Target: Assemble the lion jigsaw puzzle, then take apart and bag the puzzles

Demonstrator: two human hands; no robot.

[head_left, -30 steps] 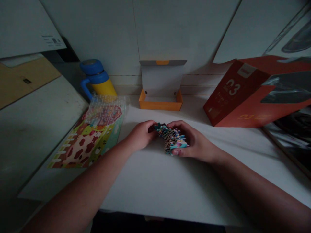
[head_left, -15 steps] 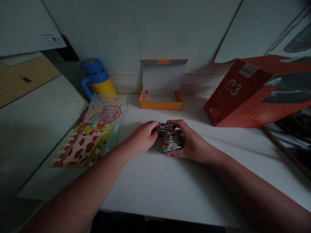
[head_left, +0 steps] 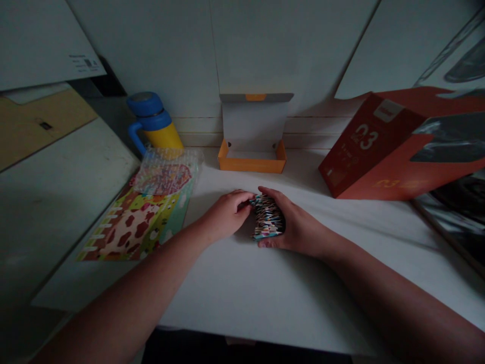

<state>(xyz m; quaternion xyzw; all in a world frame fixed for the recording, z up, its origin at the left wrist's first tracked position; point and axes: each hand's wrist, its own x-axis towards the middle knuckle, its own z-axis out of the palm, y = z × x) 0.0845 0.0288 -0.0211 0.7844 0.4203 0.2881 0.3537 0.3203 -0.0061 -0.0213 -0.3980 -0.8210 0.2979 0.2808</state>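
A row of thin cardboard pieces (head_left: 268,216) with coloured faces stands packed together on the white table. My right hand (head_left: 293,222) curves round its right side, thumb at the near end and fingers at the far end. At the far left corner of the row, my left hand (head_left: 231,215) has thumb and fingers pinched against the edge of the pieces. Behind both hands is an orange box (head_left: 252,164) with its lid raised and its grey-white inside showing.
On the left lie a cow picture sheet (head_left: 131,227) and bubble wrap (head_left: 166,172) over part of it. Behind them stands a blue and yellow flask (head_left: 162,134). A large red-orange box (head_left: 364,146) leans at the right. The table's front edge (head_left: 250,336) runs below my hands.
My right hand has drawn closer round the pieces, and the row looks tighter and more even. My left hand has shifted slightly right, staying at the far left corner.
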